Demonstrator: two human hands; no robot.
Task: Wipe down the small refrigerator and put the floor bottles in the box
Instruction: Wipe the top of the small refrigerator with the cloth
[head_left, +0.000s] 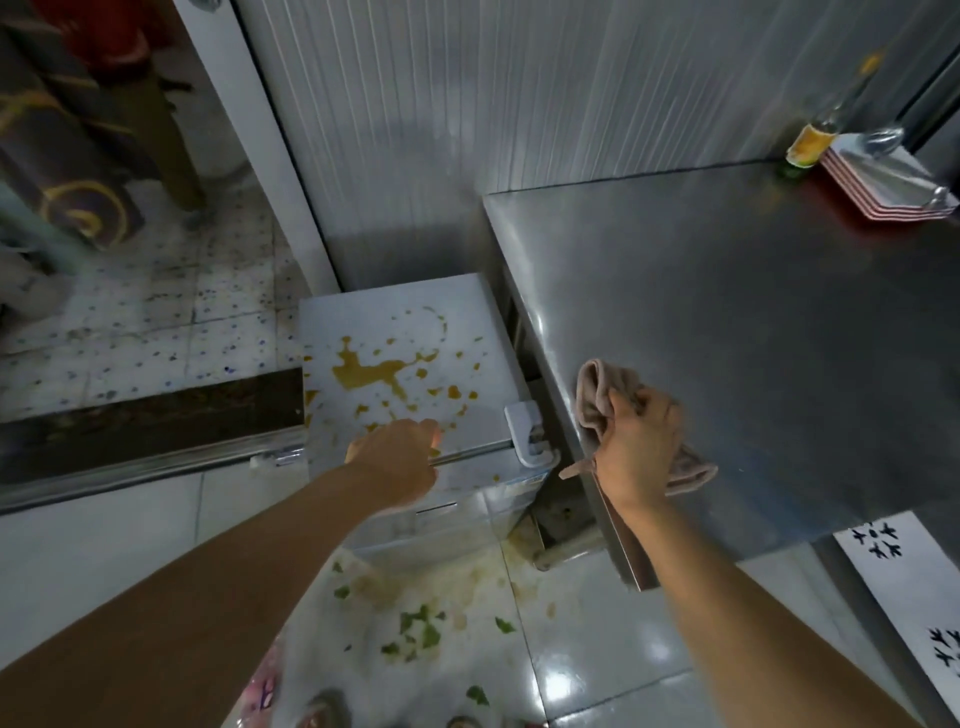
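The small white refrigerator stands on the floor between the doorway and a steel table. Its top is splashed with yellow-brown liquid. My left hand rests at the front edge of the fridge top, fingers curled over the edge. Over the near-left corner of the table, my right hand grips a bunched pinkish-beige cloth. No box shows. At the bottom edge lie blurred objects that may be bottles; I cannot tell.
The steel table fills the right side, with a glass bottle and stacked red-and-white trays at its far corner. Green scraps and stains litter the white floor tiles. A raised threshold leads to a speckled-tile room at left.
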